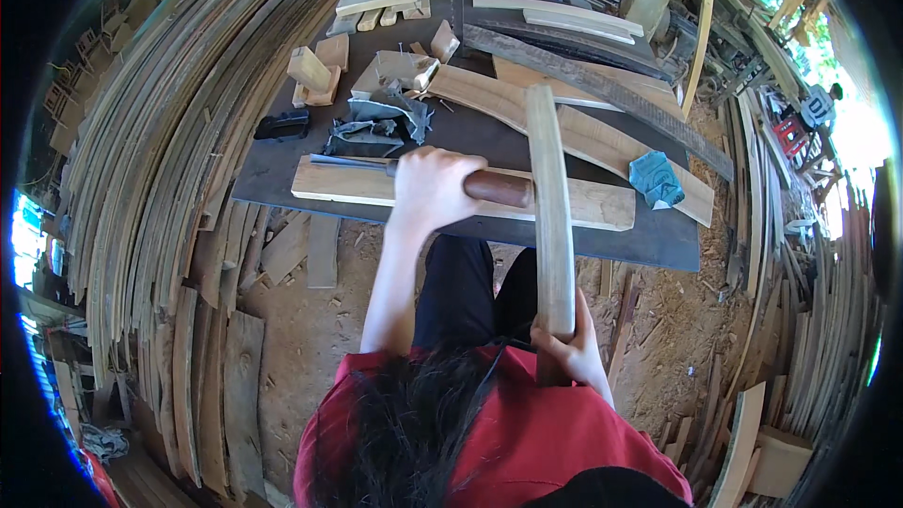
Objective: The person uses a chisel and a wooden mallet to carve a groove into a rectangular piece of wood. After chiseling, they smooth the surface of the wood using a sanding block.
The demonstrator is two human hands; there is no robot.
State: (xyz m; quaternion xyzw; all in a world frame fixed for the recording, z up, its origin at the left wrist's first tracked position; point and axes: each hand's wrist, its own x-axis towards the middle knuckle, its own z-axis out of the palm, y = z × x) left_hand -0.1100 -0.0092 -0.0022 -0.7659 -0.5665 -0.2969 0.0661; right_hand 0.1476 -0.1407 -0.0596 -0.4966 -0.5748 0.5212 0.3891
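Observation:
My left hand point(425, 190) is wrapped round a chisel point(497, 189) with a brown wooden handle. The chisel lies nearly level over a pale wooden board point(593, 204), its grey metal blade pointing left along the board. In my right hand point(576, 353), close to my body, is the lower end of a long squared wooden bar point(553, 216). That bar reaches forward across the board, and its side is at the butt of the chisel handle; whether they touch I cannot tell. The board rests along the near edge of a dark tabletop point(621, 249).
Crumpled grey cloth point(381, 124) and a black object point(282, 125) lie beyond the board. A blue crumpled cloth point(656, 179) sits on a curved plank point(593, 143) at right. Wood blocks point(395, 73) stand farther back. Long strips point(160, 160) are stacked at left.

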